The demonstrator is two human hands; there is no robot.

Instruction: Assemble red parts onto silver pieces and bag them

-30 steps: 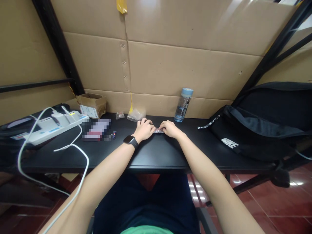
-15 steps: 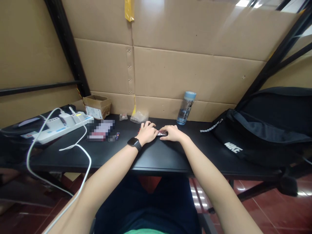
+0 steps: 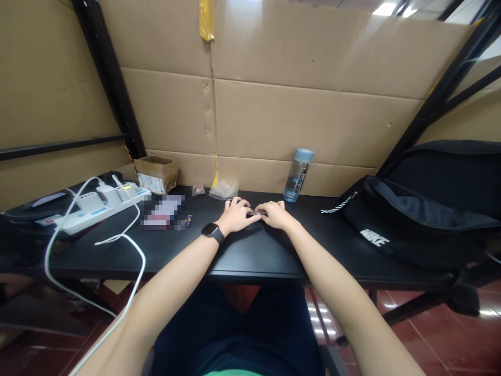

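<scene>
From here I see left hand point(image 3: 237, 215) and right hand point(image 3: 275, 214) curled nearly closed, pinching a small item point(image 3: 257, 212) b/w them at the tabletop point(image 3: 254, 253), prob. for two-sided control, tho fingers hide most, so can't ID it.

And it's brown cardboard point(image 3: 270, 115) right across the back, creased in level bands, a strip of yellow tape point(image 3: 206, 21) high on its seam point(image 3: 212, 60)! Black metal posts point(image 3: 107, 73) slant down either side, the dark worktop point(image 3: 254, 256) stretches across in front, and underneath, red floor tiles point(image 3: 426, 329) gleam with reflected light. Up at top right, ceiling lights point(image 3: 385, 9) blaze above the cardboard's edge.
</scene>
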